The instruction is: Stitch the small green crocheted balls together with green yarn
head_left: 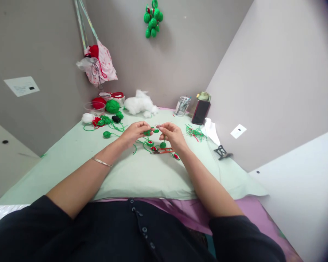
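My left hand (136, 132) is closed in a pinch on a small green crochet piece (147, 133). Close by on the right, my right hand (174, 136) has its thumb and forefinger pressed together beside the piece; whatever thin thing they hold is too small to name. Below the fingers, a green yarn ball (163, 145) hangs or lies under my right hand. Orange-handled thread snips (162, 151) rest on the cloth, among red-and-green crochet pieces (153, 148) and loose green strands. Another small green ball (106, 134) lies left of my left hand.
White stuffing (140, 103) is heaped at the back, beside green yarn (112, 106) and a clear tub (95, 108). Along the right stand a pen cup (182, 106) and a phone (201, 112), with yarn scraps (195, 133) and a black clip-like object (222, 152) nearer.
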